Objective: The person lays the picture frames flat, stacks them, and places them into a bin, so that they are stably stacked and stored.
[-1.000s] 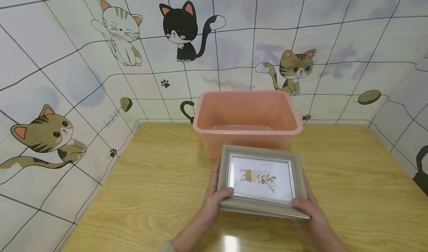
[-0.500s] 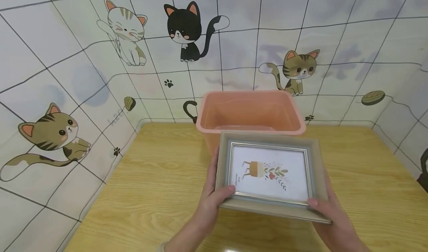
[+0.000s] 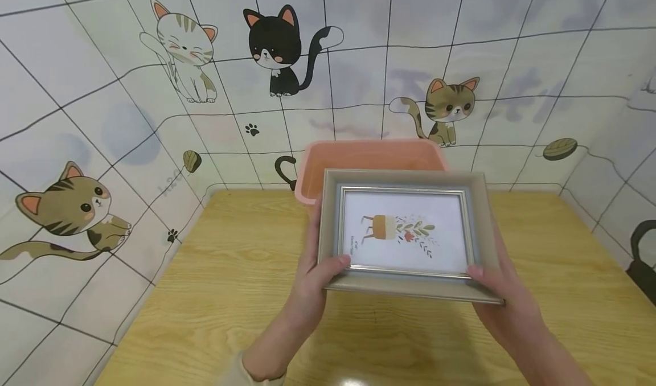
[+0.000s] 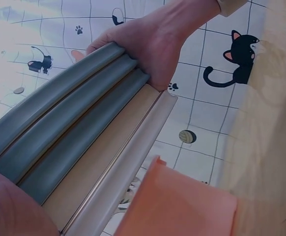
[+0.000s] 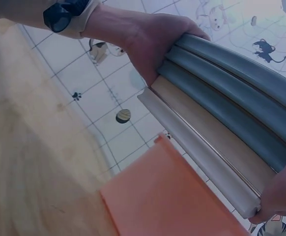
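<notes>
My left hand (image 3: 310, 275) and my right hand (image 3: 507, 295) hold a stack of picture frames by its two short sides, thumbs on the front. Uppermost is a beige picture frame (image 3: 410, 292) with a silver inner edge and a print of flowers in a legged pot. The wrist views show more frames stacked together: blue-grey picture frames (image 4: 69, 98) and a pale-edged frame (image 5: 197, 152). Held above the table, the stack overlaps the near side of a pink plastic bin (image 3: 307, 172) in the head view. Most of my fingers are hidden behind the frames.
The bin stands on a light wood-grain table (image 3: 230, 272) near the back wall. White walls (image 3: 353, 78) with a dark grid and cartoon cats enclose the table at the back and sides.
Both hands have lifted the frame stack up and toward the bin. The top frame now hides the bin's front rim and much of its inside. The grip looks unchanged.
</notes>
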{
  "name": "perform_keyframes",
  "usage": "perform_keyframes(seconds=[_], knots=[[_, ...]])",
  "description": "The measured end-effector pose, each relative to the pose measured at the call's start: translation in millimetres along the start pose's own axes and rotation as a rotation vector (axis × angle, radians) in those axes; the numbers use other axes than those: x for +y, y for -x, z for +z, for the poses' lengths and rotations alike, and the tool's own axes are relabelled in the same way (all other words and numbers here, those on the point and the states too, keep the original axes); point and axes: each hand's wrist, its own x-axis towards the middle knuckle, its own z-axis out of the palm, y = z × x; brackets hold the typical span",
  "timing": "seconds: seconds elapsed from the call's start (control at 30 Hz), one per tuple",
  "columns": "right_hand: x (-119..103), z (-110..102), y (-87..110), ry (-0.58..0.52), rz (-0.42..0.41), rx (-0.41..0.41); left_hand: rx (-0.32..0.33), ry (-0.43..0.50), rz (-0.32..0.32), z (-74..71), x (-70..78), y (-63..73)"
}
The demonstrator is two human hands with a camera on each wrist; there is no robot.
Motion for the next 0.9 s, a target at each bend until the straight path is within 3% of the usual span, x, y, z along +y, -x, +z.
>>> perform_keyframes(seconds=[0.2,0.43,0.7,0.9], knots=[[-17.0,9.7,-30.1,0.02,0.037,0.005,0.009,0.016,-0.023,-5.7,13.4,-23.7],[-23.7,12.6,-67.2,0.012,0.058,0.002,0.037,-0.009,0.042,-15.1,21.9,-55.8],[-15.5,4.0,-110.2,0.005,0.149,-0.02,0.114,0.029,-0.1,-29.8,12.9,-89.8],[-0.8,0.7,-135.6,-0.014,0.154,-0.012,0.156,0.04,-0.152,-41.1,7.5,-110.2]])
